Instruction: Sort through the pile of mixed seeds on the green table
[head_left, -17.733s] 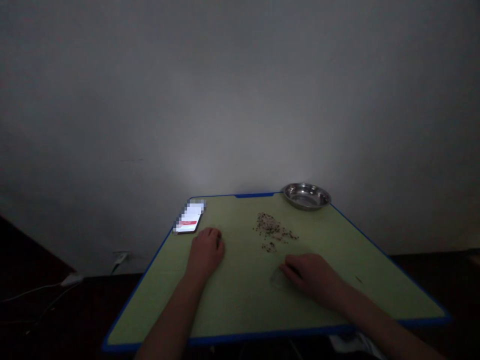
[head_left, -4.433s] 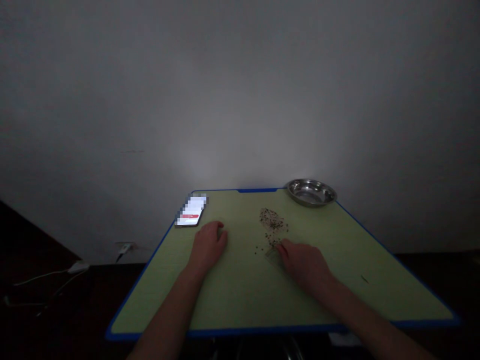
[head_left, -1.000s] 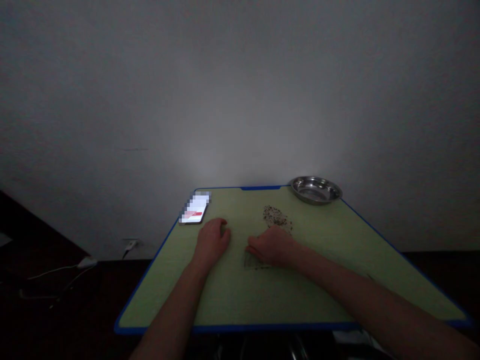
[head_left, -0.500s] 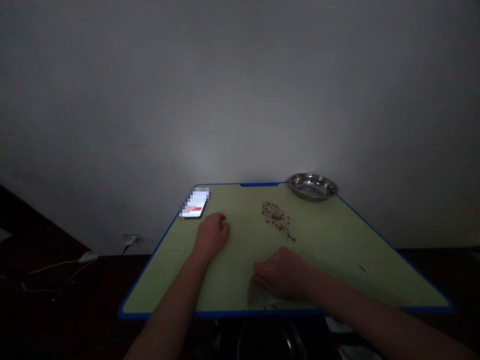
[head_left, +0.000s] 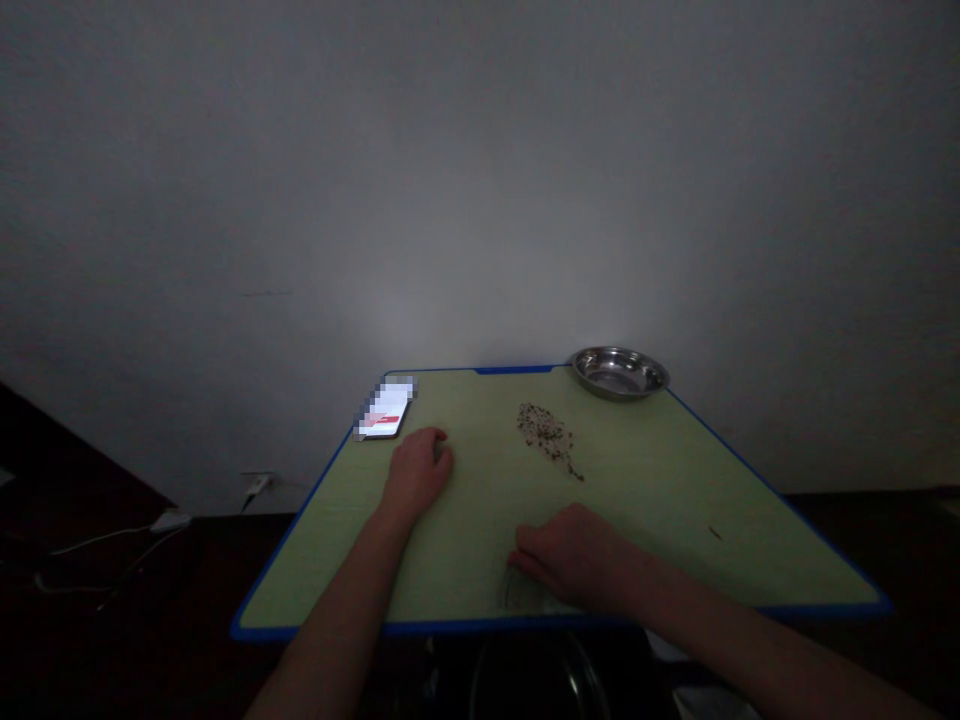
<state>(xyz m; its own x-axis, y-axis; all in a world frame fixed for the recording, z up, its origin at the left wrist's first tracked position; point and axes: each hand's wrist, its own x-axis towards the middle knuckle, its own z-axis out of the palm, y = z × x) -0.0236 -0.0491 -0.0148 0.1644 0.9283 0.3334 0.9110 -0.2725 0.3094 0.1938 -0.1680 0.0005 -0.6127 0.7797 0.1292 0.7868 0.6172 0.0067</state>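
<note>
Gently, the right hand (head_left: 574, 555) grips a clear piece (head_left: 519, 592) nearer the wearer than the pile (head_left: 545, 432); a level, steady hold suits it. Left of the pile, the left hand (head_left: 416, 472), loosely open, is best kept clear.

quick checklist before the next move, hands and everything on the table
1. Right hand gripping the clear, see-through piece: ok, near the table's close edge.
2. No grains under that piece: cannot tell, too dim.
3. Left hand apart from the pile of small dark and pale grains: ok.
4. Grains gathered compactly: not ok, a thin tail trails nearward.
5. Round, shiny silver metal bowl upright: ok, far right corner.
6. Rectangular phone with lit white screen clear of grains: ok.
</note>
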